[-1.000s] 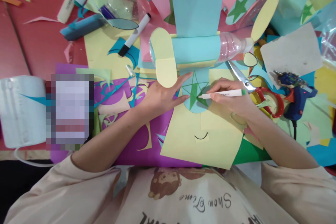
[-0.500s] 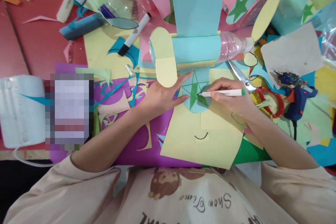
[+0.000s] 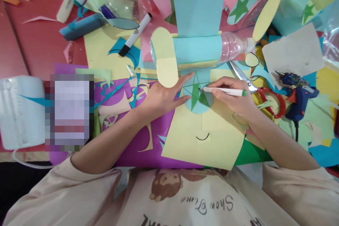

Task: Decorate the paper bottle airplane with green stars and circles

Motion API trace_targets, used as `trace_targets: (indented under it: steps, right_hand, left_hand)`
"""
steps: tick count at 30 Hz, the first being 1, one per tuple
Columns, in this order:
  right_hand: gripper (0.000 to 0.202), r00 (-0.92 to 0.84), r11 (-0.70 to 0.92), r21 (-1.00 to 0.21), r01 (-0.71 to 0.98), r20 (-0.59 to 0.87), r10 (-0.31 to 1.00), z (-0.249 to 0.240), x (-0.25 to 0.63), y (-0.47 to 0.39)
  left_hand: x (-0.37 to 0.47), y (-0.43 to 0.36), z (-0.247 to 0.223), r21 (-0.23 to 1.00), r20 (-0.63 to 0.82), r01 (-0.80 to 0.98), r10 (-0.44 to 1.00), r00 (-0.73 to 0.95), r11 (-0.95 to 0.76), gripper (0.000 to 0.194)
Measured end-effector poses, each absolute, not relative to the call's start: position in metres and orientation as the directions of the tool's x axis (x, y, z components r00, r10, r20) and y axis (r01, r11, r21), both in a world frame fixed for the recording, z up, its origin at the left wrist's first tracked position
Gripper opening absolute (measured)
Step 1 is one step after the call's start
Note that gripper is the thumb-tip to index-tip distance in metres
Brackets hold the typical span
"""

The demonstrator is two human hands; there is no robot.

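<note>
Between the fingers of my right hand [image 3: 230, 91] is a white marker [image 3: 225, 91] with a green end, its tip at a green star [image 3: 195, 95]. The star is outlined on the rounded end of a light blue paper strip [image 3: 202, 107], and its lower parts are filled in green. My left hand [image 3: 165, 95] has thumb and forefinger spread at the strip's left edge. Just above lies a clear plastic bottle [image 3: 234, 46] wrapped in blue paper, with pale yellow rounded paper pieces [image 3: 166, 72] attached. Beneath the strip is a yellow paper sheet [image 3: 185, 141].
Right of my right hand lie red-handled scissors [image 3: 272, 103] and a blue glue gun [image 3: 302, 104]. Paper scraps [image 3: 113, 95] cover the left side. A black-capped marker [image 3: 136, 33], a white case [image 3: 22, 113] and a blurred-out rectangular object [image 3: 71, 109] are farther left.
The marker tip has moved slightly up along the star, and the marker now tilts the other way. My left hand stays in place.
</note>
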State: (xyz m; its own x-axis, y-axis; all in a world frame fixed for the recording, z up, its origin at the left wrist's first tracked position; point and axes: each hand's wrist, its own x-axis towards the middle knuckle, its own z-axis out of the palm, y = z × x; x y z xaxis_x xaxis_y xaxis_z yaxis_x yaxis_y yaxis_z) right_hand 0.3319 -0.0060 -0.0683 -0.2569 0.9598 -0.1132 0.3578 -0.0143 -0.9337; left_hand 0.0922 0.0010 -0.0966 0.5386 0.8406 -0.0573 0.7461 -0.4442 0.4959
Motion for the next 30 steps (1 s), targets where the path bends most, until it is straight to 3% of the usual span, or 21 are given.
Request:
trace_targets:
  steps: [11, 30]
  right_hand:
    - [0.01, -0.216, -0.002, -0.957, 0.289, -0.067, 0.974, -0.0716, 0.3325, -0.0053]
    - [0.01, -0.272, -0.021, -0.93, 0.366, -0.129, 0.954, -0.065, 0.332, -0.0061]
  left_hand:
    - [0.0928, -0.0004, -0.095, 0.492, -0.037, 0.749, 0.849, 0.527, -0.444, 0.058]
    - [0.0921, 0.0013, -0.0931, 0.53, -0.082, 0.735, 0.837, 0.541, -0.423, 0.059]
